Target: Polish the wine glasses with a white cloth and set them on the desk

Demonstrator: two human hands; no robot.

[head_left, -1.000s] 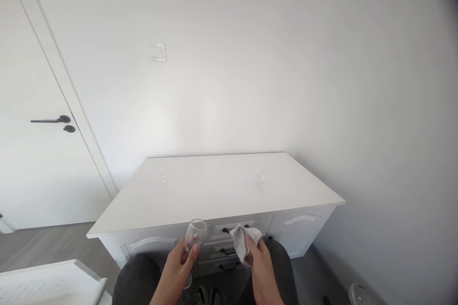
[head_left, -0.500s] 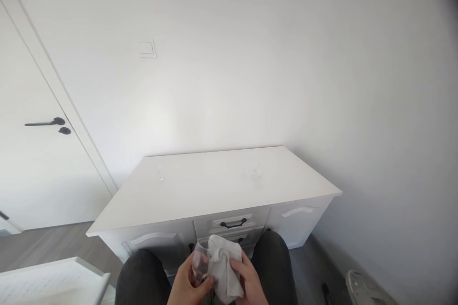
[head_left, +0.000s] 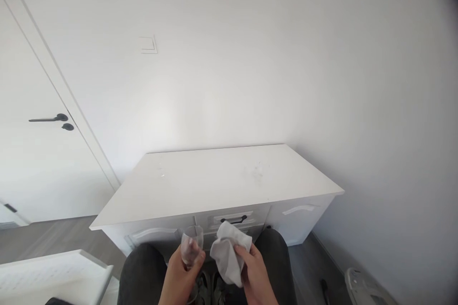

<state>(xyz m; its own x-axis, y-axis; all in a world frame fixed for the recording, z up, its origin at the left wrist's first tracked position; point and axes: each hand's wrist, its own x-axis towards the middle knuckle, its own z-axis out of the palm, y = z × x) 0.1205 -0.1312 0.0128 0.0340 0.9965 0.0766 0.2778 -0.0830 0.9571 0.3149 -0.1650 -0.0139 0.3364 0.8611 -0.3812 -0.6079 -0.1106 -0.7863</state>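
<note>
Bright, diffuse light; source out of view. The wall (head_left: 250, 81) is palest left of centre and grades to grey at right, with a soft shadow beside the tabletop (head_left: 207, 181). The switch (head_left: 147, 45) is nearly washed out. The tabletop is pale and low in contrast; the drawers (head_left: 234, 213) beneath it and the floor (head_left: 307, 267) at lower right are dimmer. The glass (head_left: 192, 236) has a faint outline; the cloth (head_left: 227, 252) shows grey fold shading. Fine detail is soft. Wide-angle distortion slants the door (head_left: 28, 66); the upper right corner darkens to black.
</note>
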